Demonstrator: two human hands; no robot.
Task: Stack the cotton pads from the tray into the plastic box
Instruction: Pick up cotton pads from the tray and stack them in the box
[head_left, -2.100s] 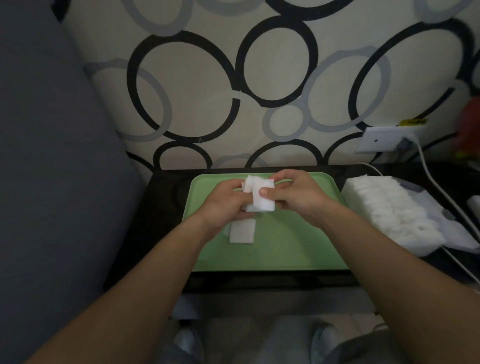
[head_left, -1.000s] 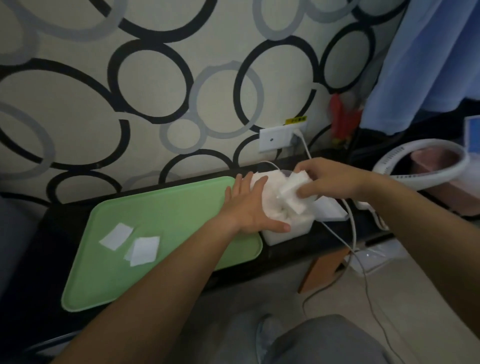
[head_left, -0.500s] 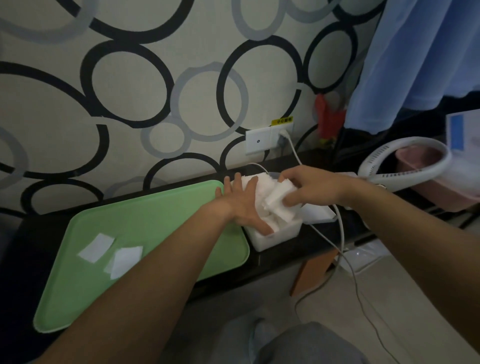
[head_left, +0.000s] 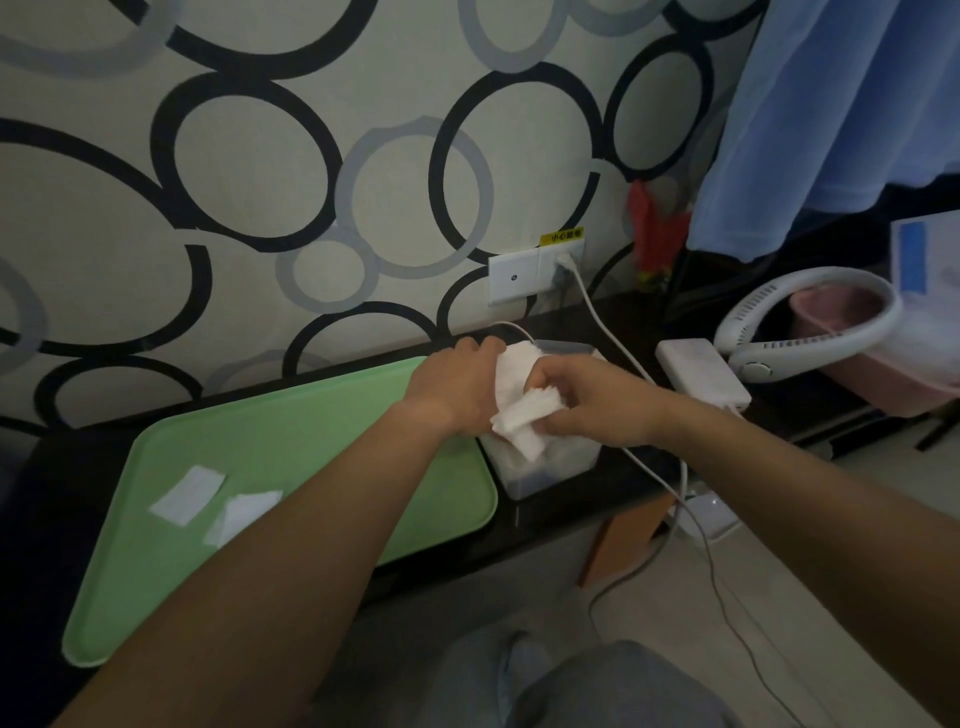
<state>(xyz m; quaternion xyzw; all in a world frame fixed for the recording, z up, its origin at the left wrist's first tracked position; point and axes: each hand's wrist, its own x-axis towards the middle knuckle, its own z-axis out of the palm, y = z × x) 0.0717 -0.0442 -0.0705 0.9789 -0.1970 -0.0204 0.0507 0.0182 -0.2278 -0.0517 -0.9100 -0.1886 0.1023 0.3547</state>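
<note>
A clear plastic box (head_left: 550, 467) stands on the dark table just right of the green tray (head_left: 332, 447). My right hand (head_left: 597, 405) pinches a small bunch of white cotton pads (head_left: 524, 423) over the box's near end. My left hand (head_left: 457, 387) lies against the stack of pads (head_left: 511, 366) in the box, holding it back; its fingertips are hidden behind the stack. Two loose pads lie on the tray's left part, one pad (head_left: 188, 493) farther left and another pad (head_left: 244, 514) partly behind my left forearm.
A white cable (head_left: 597, 317) runs from the wall socket (head_left: 535, 273) past the box and over the table edge. A white power bank (head_left: 701, 371), a white neck fan (head_left: 810, 332) and a pink tub (head_left: 852, 332) sit to the right. The floor is below.
My right hand has brought the pads from over the tray down to the box's near end. My left hand has moved to the stack in the box and curled against it.
</note>
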